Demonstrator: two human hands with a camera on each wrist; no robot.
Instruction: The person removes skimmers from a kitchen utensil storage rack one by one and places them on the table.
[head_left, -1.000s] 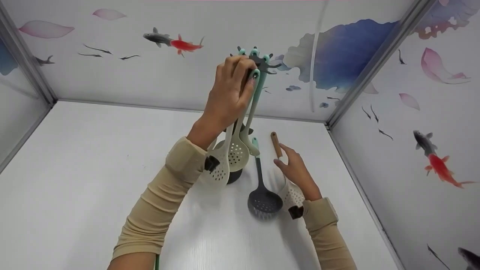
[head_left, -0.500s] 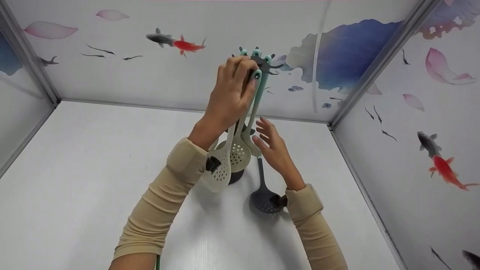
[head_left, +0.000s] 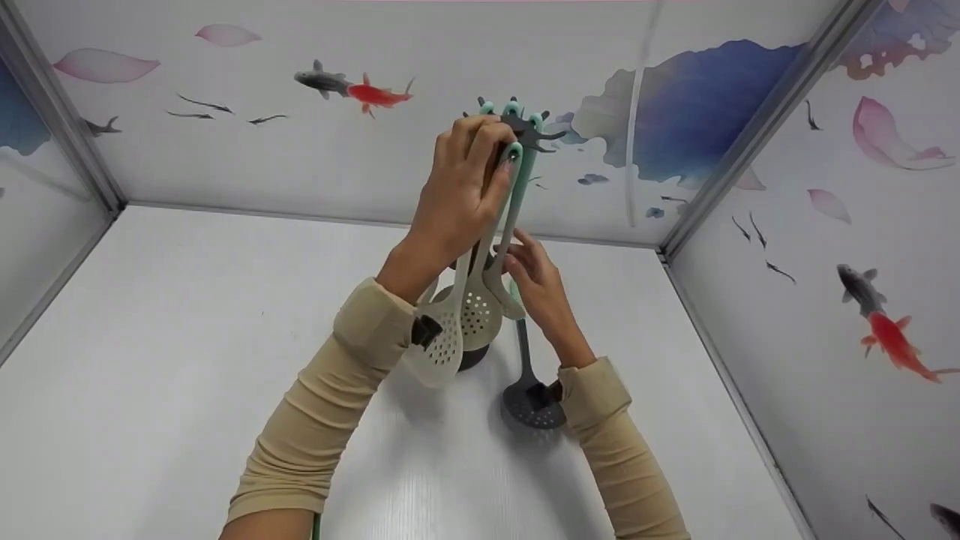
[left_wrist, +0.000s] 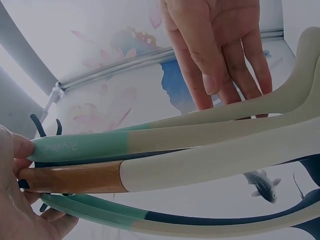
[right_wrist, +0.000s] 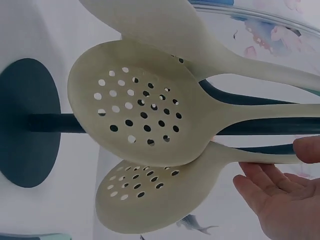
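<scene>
My left hand grips the top of a utensil stand with dark hooks, thumb beside a green handle end. From it hang a beige slotted spoon, a whitish slotted turner and other utensils. In the left wrist view, one hanging handle is wooden. Over on the stand's right side, my right hand reaches up to another beige slotted utensil. Straight fingers lie behind its neck; in the left wrist view the thumb is apart from it.
A dark skimmer lies on the white table below my right wrist. The stand's round dark base shows in the right wrist view. Patterned wall panels close in the back and right side.
My right hand has moved left and up from a wooden-handled slotted turner to the hanging utensil. That turner is now out of sight, where my right arm passes. My left hand keeps its hold.
</scene>
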